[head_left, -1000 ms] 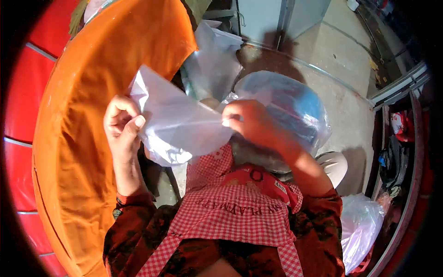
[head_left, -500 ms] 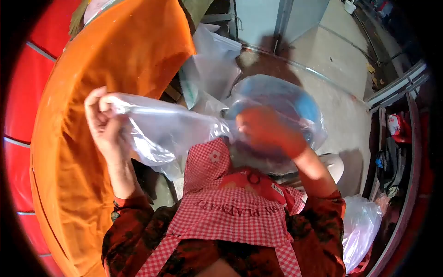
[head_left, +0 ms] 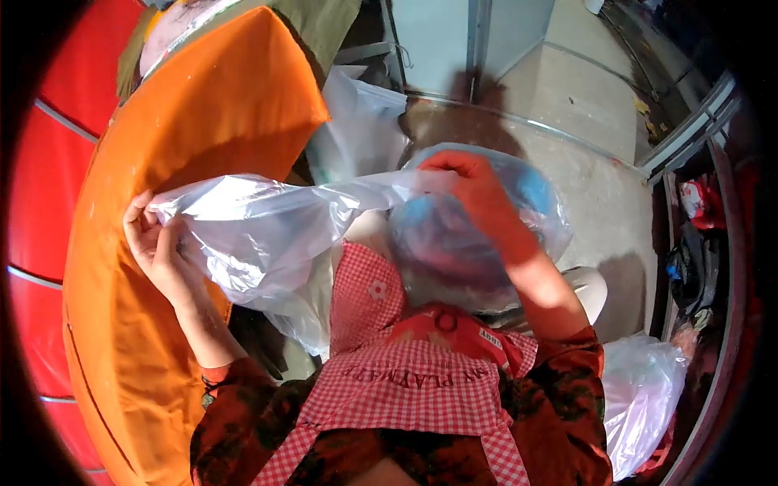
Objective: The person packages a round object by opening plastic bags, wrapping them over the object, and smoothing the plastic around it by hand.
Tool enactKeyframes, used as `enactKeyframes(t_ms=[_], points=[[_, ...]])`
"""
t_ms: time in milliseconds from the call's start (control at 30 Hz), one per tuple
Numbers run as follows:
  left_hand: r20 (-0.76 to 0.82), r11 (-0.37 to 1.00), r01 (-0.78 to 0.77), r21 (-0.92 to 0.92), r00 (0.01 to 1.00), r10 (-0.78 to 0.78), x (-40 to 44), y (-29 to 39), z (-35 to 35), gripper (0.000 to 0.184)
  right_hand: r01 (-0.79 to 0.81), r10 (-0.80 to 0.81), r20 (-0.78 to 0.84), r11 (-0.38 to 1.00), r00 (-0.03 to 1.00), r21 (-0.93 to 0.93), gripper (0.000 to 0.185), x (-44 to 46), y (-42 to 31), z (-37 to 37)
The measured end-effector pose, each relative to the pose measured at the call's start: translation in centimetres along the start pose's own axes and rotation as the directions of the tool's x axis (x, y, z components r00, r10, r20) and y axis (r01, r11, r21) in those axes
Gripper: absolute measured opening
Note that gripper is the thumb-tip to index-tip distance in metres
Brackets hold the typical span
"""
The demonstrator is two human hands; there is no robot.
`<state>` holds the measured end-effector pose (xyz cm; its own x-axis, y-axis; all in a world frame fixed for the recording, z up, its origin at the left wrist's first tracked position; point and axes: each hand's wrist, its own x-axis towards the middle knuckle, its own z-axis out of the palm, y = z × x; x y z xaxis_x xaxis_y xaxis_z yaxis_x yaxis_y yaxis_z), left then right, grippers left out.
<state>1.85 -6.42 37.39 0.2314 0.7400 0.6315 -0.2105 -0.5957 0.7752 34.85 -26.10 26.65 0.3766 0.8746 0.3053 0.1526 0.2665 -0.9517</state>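
A clear plastic bag (head_left: pixel 267 219) is stretched sideways in front of my apron. At its left end, my left hand (head_left: pixel 158 243) pinches the edge between thumb and fingers, over the orange cloth. My right hand (head_left: pixel 466 178) is closed on the bag's other end, higher up and to the right. The lower part of the bag hangs loose toward my lap. Beneath my right hand sits a large, round, plastic-wrapped bundle (head_left: pixel 454 251) with blue showing inside; what it contains is not clear.
Orange cloth (head_left: pixel 154 324) covers a surface along my left. More clear plastic (head_left: pixel 356 121) stands beyond the stretched bag, by a grey door panel (head_left: pixel 433 49). Another filled plastic bag (head_left: pixel 640 397) lies at my right, beside a dark shelf (head_left: pixel 697 243) holding assorted items.
My right hand has risen and now holds the bag's right end, which is drawn out wider and straighter. My left hand has shifted slightly left and down, still holding its end.
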Motion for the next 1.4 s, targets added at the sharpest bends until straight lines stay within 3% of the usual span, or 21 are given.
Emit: enactKeyframes(t_ms=[67,133,200,233,267,333,400,433,467,500,533,633,667,833,933,967,1067,1133,1200,1300,1400], points=[[-0.043,0.969,-0.02,0.247,0.999,0.032,0.2,-0.5,0.3,0.046,-0.048,0.047,0.013,0.99,0.999,0.131,0.01,0.3,-0.4,0.1],[0.116,0.869,-0.205,0.451,0.978,0.171,1.0,-3.0,0.4,0.046,-0.054,0.051,0.022,0.986,0.998,0.157,0.012,0.5,-1.0,0.3],[0.229,0.669,-0.187,0.719,0.973,0.025,0.5,-2.2,2.1,0.05,-0.015,0.014,0.018,0.997,1.0,0.08,0.016,0.5,-2.2,0.8],[0.409,0.484,-0.442,0.755,0.895,0.179,0.3,-1.4,3.0,0.053,-0.033,0.03,0.029,0.993,0.999,0.113,0.016,0.5,-2.8,1.2],[0.43,0.419,-0.495,0.761,0.869,0.245,-0.4,0.0,4.5,0.052,-0.048,0.043,0.037,0.988,0.998,0.145,0.016,0.6,-3.3,1.6],[0.378,0.397,-0.531,0.748,0.834,0.403,-2.2,1.9,5.7,0.044,-0.048,0.043,0.029,0.983,0.999,0.175,0.017,1.2,-4.0,2.5],[0.536,0.84,-0.429,0.334,0.819,0.206,-4.7,2.7,7.2,0.038,-0.034,0.03,0.024,0.983,0.999,0.18,0.019,1.7,-4.5,4.2],[0.578,0.953,-0.128,0.274,0.814,-0.056,-6.3,3.0,9.2,0.037,-0.071,0.068,0.019,0.985,0.997,0.159,0.023,2.1,-5.4,5.7],[0.63,0.957,0.189,0.221,0.721,-0.288,-7.3,3.0,11.1,0.036,-0.021,0.021,0.004,0.985,1.0,0.169,0.031,2.2,-4.8,6.9],[0.587,0.948,0.214,0.237,0.745,-0.315,-7.8,1.8,12.2,0.034,0.028,-0.026,-0.011,0.984,1.0,0.178,0.039,2.4,-4.2,8.2],[0.547,0.938,0.24,0.251,0.764,-0.342,-8.0,0.2,12.8,0.032,-0.061,0.047,0.057,0.963,0.997,0.264,0.041,2.0,-4.6,9.0],[0.484,0.883,0.459,-0.094,0.796,-0.363,-7.6,-1.2,12.8,0.013,-0.067,0.042,0.079,0.935,0.996,0.348,0.042,2.2,-5.2,8.9],[0.489,0.926,0.368,-0.081,0.824,-0.285,-7.5,-1.0,12.5,0.008,-0.062,0.033,0.082,0.927,0.996,0.37,0.041,2.2,-5.3,8.8],[0.394,0.879,0.378,-0.292,0.885,-0.249,-5.9,-0.1,10.9,0.005,0.096,-0.072,0.14,0.98,0.988,-0.174,0.045,3.5,-6.6,5.5],[0.439,0.77,0.441,-0.461,0.867,-0.233,-4.4,0.3,9.6,0.007,0.031,-0.043,0.099,0.992,0.994,0.123,0.036,5.2,-4.5,2.7],[0.431,0.743,0.475,-0.472,0.859,-0.275,-4.0,0.6,9.2,0.009,0.131,-0.131,0.006,0.988,0.991,-0.082,0.034,5.7,-4.5,1.8],[0.52,0.827,0.448,-0.34,0.822,-0.232,-4.6,-0.7,8.2,0.01,0.176,-0.187,-0.099,0.979,0.977,-0.106,0.039,6.5,-5.5,1.5],[0.487,0.854,0.48,-0.202,0.805,-0.337,-5.9,1.1,10.7,0.008,0.173,-0.17,0.041,0.978,0.985,-0.116,0.036,6.4,-6.7,3.3],[0.477,0.915,0.346,-0.207,0.852,-0.214,-6.4,0.9,12.1,0.015,0.103,-0.087,0.167,0.99,0.982,-0.093,0.035,5.1,-8.9,5.7],[0.476,0.851,0.46,-0.254,0.825,-0.303,-5.6,2.3,13.2,0.018,-0.05,0.029,0.27,0.996,0.962,0.071,0.037,4.1,-9.7,6.9],[0.548,0.859,0.459,-0.228,0.789,-0.276,-5.9,0.2,12.2,0.017,-0.107,0.123,0.305,0.992,0.944,-0.068,0.04,4.1,-11.0,6.1]])
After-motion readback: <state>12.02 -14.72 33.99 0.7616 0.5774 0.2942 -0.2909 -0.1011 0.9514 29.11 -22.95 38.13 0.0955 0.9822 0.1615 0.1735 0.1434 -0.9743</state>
